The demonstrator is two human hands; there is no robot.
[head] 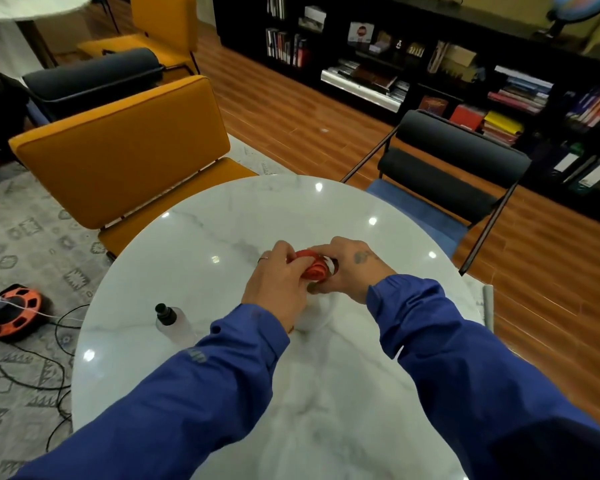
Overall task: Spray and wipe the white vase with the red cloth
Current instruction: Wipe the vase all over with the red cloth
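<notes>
Your white vase (315,315) stands upright on the glossy marble table (222,216), mouth up; your left hand (278,282) pinches the crumpled red cloth (314,269) against its top; your right hand (352,270) curls round its smooth upper part.

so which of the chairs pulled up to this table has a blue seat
The black-backed chair right of the table; the yellow chair on the left has a yellow seat.
</notes>
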